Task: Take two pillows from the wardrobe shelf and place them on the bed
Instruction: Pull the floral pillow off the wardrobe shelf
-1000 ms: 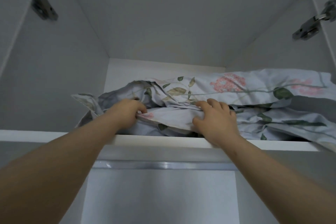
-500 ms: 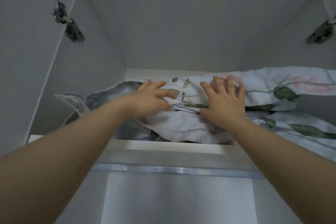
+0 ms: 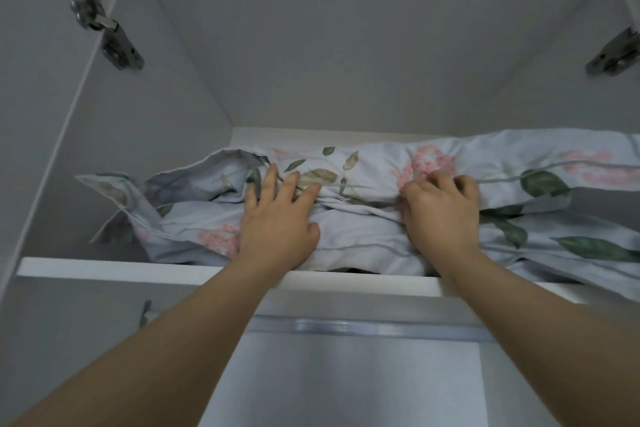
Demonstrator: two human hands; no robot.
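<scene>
Two pale blue pillows with pink flowers and green leaves lie stacked on the high wardrobe shelf (image 3: 104,267). The upper pillow (image 3: 374,166) stretches off to the right; the lower pillow (image 3: 360,236) bulges over the shelf's front edge. My left hand (image 3: 277,218) lies flat on the fabric where the two meet, fingers spread and straight. My right hand (image 3: 440,208) has its fingers curled into a fold of the upper pillow's cover. Both forearms reach up from below.
The grey wardrobe compartment has side walls close on the left and right, with metal door hinges, the left hinge (image 3: 110,35) and the right hinge (image 3: 616,55). A rail (image 3: 363,326) runs under the shelf. The lower pillow's right end (image 3: 588,253) hangs past the shelf edge.
Both hands have moved up from the lower pillow's front edge onto the seam between the pillows. The right hand's fingers went from spread flat to curled into the fabric.
</scene>
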